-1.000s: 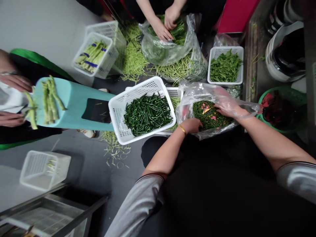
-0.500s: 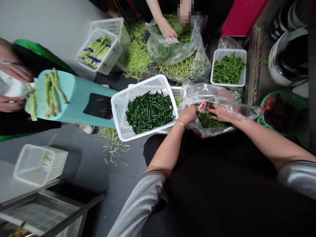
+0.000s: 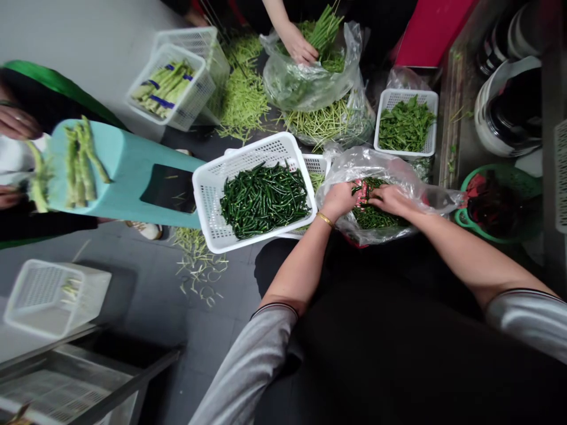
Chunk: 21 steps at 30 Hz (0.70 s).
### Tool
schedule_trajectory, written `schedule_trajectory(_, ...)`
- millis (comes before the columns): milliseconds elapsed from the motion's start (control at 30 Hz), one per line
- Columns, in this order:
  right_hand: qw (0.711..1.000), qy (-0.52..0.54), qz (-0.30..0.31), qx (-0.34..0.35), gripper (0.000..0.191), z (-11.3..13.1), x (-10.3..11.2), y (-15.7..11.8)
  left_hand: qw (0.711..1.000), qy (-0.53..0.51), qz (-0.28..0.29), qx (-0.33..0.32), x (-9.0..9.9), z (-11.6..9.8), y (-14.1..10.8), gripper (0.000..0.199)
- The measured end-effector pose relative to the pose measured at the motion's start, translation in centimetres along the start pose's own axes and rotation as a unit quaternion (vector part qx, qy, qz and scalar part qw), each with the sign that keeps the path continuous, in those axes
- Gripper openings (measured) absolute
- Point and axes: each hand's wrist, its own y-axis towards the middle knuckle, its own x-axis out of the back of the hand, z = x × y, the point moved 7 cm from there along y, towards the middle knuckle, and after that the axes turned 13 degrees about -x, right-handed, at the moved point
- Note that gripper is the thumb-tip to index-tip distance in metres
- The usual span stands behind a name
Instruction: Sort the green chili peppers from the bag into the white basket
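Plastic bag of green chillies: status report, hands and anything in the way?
Left hand and right hand both in plastic bag, on green chillies. Grip unclear. White basket of chillies close left.

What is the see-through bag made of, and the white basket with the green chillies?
The clear crinkly bag looks like thin, shiny plastic film: it wrinkles and glints. The white slotted basket looks like stiff, moulded plastic, smooth and slightly glossy, holding dark green chillies.

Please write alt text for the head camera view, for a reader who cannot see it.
The person's left hand and right hand reach into a clear plastic bag of green chillies, beside a white plastic basket full of dark green chillies. Other people's hands sort greens nearby.
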Motion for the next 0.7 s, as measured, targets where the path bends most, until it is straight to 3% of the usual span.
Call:
schedule_trajectory(100,0.997,-0.038,0.018,-0.061,0.04,2.5,-1.4,1.5,0.999,-0.015,-0.028,-0.004,0.2,0.1,0.1,0.025)
schedule_trajectory(200,0.992,-0.087,0.04,-0.086,0.03,2.9,-1.8,0.9,0.999,-0.029,-0.045,-0.003,0.4,0.2,0.2,0.023)
schedule_trajectory(367,0.993,-0.072,0.088,0.024,0.025,1.2,-1.1,-3.3,0.996,-0.061,-0.061,0.006,0.7,0.4,0.3,0.021)
schedule_trajectory(433,0.992,-0.049,0.112,0.032,0.019,0.1,-0.4,-4.0,0.996,-0.057,-0.062,0.006,0.7,0.4,0.3,0.022)
schedule_trajectory(500,0.994,-0.04,0.096,-0.018,0.028,-0.7,0.4,-3.3,0.998,-0.036,-0.054,0.006,0.5,0.4,0.2,0.024)
schedule_trajectory(567,0.994,-0.035,0.039,-0.099,0.043,-0.8,1.3,-1.5,0.999,-0.009,-0.039,0.006,0.2,0.3,0.1,0.027)
schedule_trajectory(633,0.986,-0.021,-0.014,-0.166,0.04,-0.1,1.5,0.5,1.0,0.007,-0.027,0.002,0.0,0.2,0.1,0.029)
schedule_trajectory(700,0.983,0.008,-0.027,-0.184,0.027,1.0,1.1,2.3,1.0,0.008,-0.024,-0.002,-0.1,0.2,0.0,0.03)
